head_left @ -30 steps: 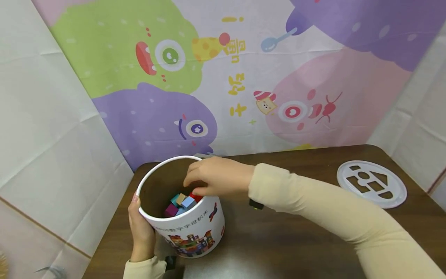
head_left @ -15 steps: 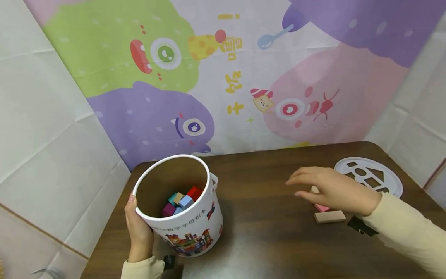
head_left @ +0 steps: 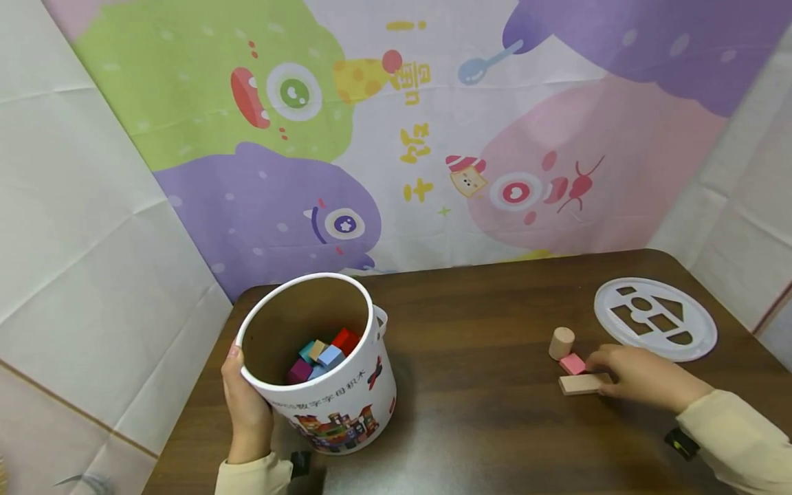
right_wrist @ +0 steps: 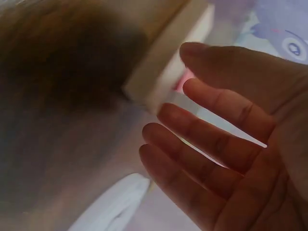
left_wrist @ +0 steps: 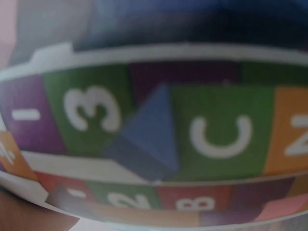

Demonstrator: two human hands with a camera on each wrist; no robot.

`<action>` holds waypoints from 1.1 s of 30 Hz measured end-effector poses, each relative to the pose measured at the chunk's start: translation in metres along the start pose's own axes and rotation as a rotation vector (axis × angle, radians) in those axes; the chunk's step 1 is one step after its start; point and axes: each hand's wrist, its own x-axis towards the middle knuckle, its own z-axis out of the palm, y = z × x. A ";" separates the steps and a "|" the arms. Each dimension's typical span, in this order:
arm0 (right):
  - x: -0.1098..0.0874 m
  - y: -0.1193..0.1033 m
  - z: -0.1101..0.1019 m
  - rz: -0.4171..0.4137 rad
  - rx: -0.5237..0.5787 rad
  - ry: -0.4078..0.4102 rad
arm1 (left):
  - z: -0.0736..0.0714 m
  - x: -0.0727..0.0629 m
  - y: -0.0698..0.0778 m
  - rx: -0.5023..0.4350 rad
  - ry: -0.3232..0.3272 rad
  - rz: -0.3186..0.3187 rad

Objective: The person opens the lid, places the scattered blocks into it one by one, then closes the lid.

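Gripping the bucket (head_left: 355,416), the left hand (head_left: 247,412) sits by a printed C (left_wrist: 198,137) only its wrist camera shows; the right hand (head_left: 650,377), fingers loosely parted in its wrist view, is at the plank (head_left: 578,385) on the table (head_left: 482,433).

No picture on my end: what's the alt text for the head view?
Right hand at the end of a flat wooden block, beside a pink block and an upright wooden cylinder; left hand holding a white bucket of colored blocks. A white disc with shape cutouts lies beyond.
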 end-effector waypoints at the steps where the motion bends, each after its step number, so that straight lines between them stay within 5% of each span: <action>1: 0.000 0.003 0.003 -0.008 0.002 -0.003 | 0.000 0.000 0.000 0.007 0.004 0.000; 14: 0.002 0.000 0.002 -0.071 0.041 0.014 | 0.001 0.000 0.000 0.022 0.024 -0.008; 25: 0.027 -0.047 -0.057 -0.142 0.105 0.136 | 0.001 0.000 0.000 0.028 0.023 -0.008; 33: 0.070 -0.094 -0.110 -0.276 0.094 0.164 | 0.001 0.000 0.000 0.029 0.033 -0.007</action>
